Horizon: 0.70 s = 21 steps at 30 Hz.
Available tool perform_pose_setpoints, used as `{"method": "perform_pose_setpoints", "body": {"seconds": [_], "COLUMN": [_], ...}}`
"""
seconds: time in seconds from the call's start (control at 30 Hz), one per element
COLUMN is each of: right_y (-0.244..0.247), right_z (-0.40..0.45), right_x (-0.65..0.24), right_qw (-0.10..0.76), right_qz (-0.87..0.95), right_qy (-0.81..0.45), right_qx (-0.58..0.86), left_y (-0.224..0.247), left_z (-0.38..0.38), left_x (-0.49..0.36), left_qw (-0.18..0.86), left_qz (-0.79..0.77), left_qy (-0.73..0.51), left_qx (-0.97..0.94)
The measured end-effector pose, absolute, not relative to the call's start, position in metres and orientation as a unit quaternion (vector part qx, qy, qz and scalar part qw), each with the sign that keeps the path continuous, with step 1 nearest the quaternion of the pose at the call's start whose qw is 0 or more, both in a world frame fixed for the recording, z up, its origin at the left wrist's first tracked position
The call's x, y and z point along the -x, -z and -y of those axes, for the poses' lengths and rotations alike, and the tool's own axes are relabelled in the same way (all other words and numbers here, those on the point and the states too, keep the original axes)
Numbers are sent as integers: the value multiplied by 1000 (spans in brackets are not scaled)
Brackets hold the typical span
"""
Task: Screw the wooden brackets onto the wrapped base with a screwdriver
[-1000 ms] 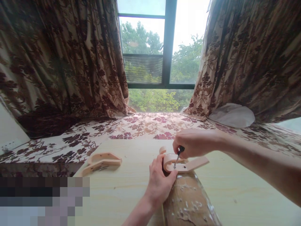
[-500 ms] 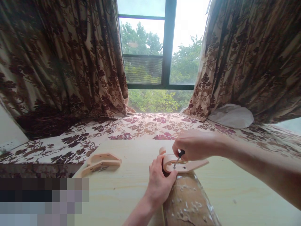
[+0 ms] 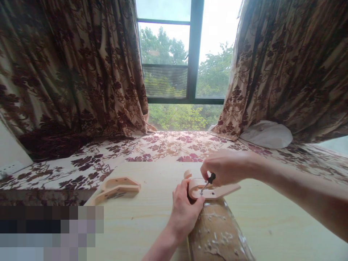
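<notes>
My left hand (image 3: 183, 208) grips the rounded left end of a pale wooden piece (image 3: 220, 194), its thumb beside a screw hole. That piece lies across the far end of a brown taped board (image 3: 217, 232). Closed round the dark handle of a small screwdriver (image 3: 211, 178) is my right hand (image 3: 221, 168), above the piece. The screwdriver's shaft slants down left, its tip at the hole near my left thumb. A second dark hole shows further right in the wood.
On the pale tabletop (image 3: 146, 224), similar wooden pieces (image 3: 125, 187) lie at the left, with thin metal bits beside them. A small wooden part (image 3: 187, 174) sits behind my left hand. Beyond are a flowered cloth (image 3: 168, 145), curtains, a window and a white bag (image 3: 268, 135).
My right hand has shifted its fingers slightly on the screwdriver, and more of the dark handle shows. My left hand and the wooden piece have stayed in place.
</notes>
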State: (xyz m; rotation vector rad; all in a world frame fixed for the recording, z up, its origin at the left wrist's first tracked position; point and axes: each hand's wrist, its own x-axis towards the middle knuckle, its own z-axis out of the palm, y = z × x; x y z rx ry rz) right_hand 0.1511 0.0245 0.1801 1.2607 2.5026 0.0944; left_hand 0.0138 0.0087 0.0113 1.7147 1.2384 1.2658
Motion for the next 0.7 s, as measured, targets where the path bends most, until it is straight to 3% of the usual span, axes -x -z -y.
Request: {"method": "perform_pose_setpoints", "body": {"seconds": [0.7], "right_y": [-175], "right_z": [-29], "right_x": [-149], "right_qw": [167], "right_qz": [-881], "right_qy": [-20], "right_qx": [-442], "left_y": [-10], "left_z": [-9], "left_x": [-13], "left_qw": [332], "left_qz": [-477], "left_qy": [-482], "left_qx": [-656]}}
